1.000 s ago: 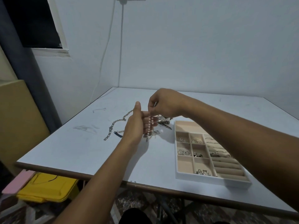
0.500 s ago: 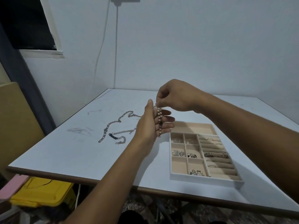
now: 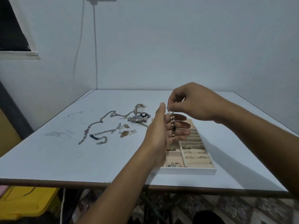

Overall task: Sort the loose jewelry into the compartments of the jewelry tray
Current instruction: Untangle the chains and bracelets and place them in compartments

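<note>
**Head view:** My right hand (image 3: 194, 102) pinches the top end of a pearl bracelet (image 3: 171, 120) between thumb and forefinger, directly above the far half of the jewelry tray (image 3: 187, 170). The strand hangs straight down from that pinch, its long axis vertical. It rests against the straight, spread fingers (image 3: 181, 118) of my left hand (image 3: 159, 131), which stands edge-up over the tray's left side and grips nothing.

The right hand alone carries the weight, and the left only touches. The tray's compartments lie below the strand's free lower end and run toward me from there. So the coming move looks like a plain lowering, and a limp strand may swing or bunch as it lands.

The bracelet is a short double run of small pale pearls with one dark oval stone near the middle. Rings (image 3: 187, 147) already sit in the tray's roll slots. To the left of the tray, on the white table (image 3: 80, 159), a wristwatch (image 3: 137, 118) and a link chain (image 3: 98, 125) lie unsorted.
</note>
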The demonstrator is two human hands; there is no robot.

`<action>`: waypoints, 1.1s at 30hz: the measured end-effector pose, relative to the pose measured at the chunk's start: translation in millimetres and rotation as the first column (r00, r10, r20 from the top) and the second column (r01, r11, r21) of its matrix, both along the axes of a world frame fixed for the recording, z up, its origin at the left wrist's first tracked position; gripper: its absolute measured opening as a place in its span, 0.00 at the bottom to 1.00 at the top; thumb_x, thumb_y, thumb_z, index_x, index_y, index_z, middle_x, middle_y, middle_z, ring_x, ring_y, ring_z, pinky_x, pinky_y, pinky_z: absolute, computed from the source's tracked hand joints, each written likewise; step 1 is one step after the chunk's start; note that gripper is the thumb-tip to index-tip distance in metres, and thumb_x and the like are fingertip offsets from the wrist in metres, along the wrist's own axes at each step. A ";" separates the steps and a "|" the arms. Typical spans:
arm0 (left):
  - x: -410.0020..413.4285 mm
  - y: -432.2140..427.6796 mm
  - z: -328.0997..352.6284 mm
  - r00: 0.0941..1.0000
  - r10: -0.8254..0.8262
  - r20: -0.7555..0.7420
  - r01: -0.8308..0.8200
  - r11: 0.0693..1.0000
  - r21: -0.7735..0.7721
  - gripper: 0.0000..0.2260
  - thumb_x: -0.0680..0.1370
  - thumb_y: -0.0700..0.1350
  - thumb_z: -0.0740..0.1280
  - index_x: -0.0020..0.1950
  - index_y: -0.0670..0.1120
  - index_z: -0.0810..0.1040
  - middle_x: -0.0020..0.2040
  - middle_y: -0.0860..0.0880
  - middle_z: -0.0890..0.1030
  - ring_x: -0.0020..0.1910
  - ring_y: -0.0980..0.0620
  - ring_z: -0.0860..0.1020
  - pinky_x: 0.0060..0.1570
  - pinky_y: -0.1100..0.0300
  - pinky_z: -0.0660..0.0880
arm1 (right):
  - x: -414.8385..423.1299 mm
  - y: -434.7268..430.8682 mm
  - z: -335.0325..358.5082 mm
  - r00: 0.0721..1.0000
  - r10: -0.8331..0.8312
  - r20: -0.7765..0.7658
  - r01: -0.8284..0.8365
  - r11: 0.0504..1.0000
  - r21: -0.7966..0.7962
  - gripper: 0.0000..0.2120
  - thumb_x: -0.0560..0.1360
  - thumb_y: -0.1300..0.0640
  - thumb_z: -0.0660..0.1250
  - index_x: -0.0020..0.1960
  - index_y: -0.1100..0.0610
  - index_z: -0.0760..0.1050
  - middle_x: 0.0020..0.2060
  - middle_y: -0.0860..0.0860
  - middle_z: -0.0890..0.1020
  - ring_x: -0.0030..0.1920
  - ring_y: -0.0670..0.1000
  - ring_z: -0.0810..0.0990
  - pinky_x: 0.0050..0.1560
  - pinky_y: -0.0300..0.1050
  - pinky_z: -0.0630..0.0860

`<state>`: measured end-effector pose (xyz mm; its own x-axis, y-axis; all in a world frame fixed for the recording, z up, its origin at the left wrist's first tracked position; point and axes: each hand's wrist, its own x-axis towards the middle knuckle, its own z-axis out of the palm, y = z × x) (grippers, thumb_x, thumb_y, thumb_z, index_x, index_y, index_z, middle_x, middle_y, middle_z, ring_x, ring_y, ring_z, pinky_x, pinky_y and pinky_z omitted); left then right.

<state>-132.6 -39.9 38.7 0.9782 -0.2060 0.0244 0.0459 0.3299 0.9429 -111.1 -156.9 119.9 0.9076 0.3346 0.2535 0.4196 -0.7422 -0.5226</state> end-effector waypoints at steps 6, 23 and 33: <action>-14.3 -11.3 -8.6 0.999 -0.044 0.029 0.039 0.989 0.141 0.21 0.82 0.55 0.55 0.47 0.39 0.78 0.35 0.43 0.80 0.33 0.48 0.78 0.37 0.59 0.77 | -12.6 -22.6 -15.2 0.999 -0.024 -0.030 0.023 0.999 -0.027 0.03 0.73 0.55 0.70 0.41 0.51 0.82 0.37 0.44 0.82 0.33 0.38 0.76 0.32 0.30 0.67; -25.1 4.3 -7.0 0.988 -0.124 -0.094 0.144 0.956 0.256 0.24 0.82 0.56 0.52 0.49 0.37 0.77 0.39 0.39 0.78 0.44 0.40 0.78 0.42 0.54 0.73 | -26.8 -33.4 -36.1 0.991 0.004 -0.137 0.002 0.999 0.044 0.03 0.73 0.54 0.71 0.40 0.51 0.81 0.31 0.42 0.80 0.31 0.36 0.75 0.36 0.33 0.67; -19.5 16.1 -10.6 0.988 -0.149 -0.037 0.151 0.891 0.428 0.30 0.81 0.62 0.51 0.52 0.36 0.79 0.43 0.40 0.84 0.44 0.42 0.82 0.55 0.47 0.78 | -31.9 -34.4 -43.8 0.989 -0.011 -0.146 0.016 0.999 0.036 0.03 0.71 0.55 0.71 0.39 0.51 0.81 0.31 0.43 0.81 0.30 0.38 0.75 0.37 0.36 0.70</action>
